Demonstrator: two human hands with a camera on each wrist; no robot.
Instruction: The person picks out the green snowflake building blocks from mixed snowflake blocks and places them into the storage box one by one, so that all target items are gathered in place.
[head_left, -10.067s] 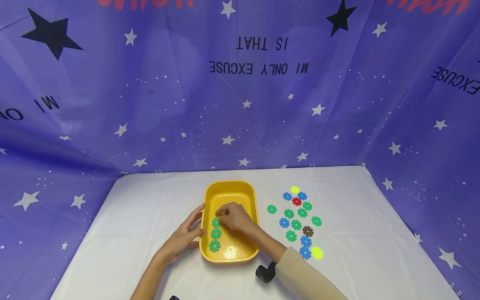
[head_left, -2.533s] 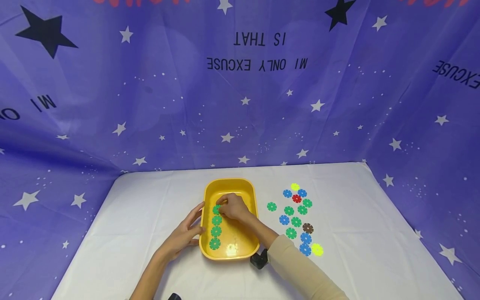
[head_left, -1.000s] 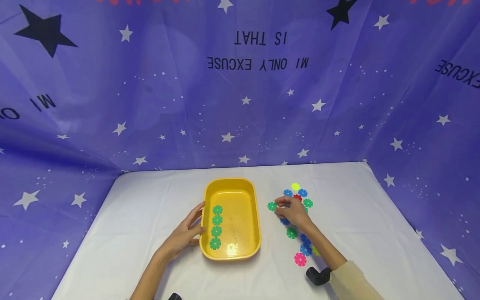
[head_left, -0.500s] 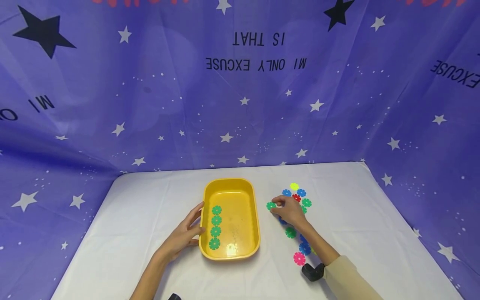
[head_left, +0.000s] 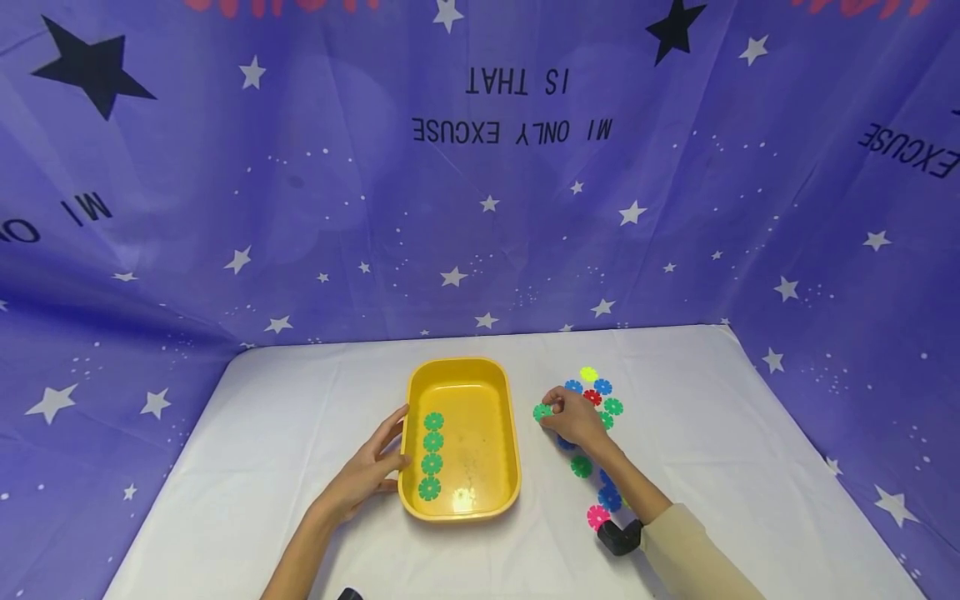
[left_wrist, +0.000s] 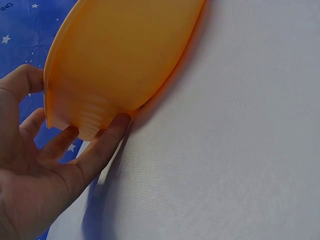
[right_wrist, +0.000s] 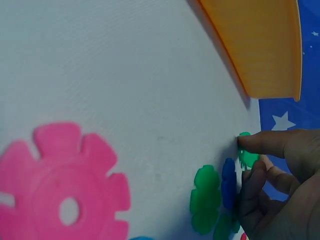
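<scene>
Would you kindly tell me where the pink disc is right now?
In the head view, the pink disc lies on the white cloth, right of the yellow tray, just below a blue disc.

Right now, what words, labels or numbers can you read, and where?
"IS THAT": purple star-printed fabric backdrop
"MI ONLY EXCUSE": backdrop, just below
"MI O": backdrop left, cut off
"EXCUSE": backdrop right
Red lettering on backdrop top: cut off, unreadable
Tiny lettering, left wrist view: too small
</scene>
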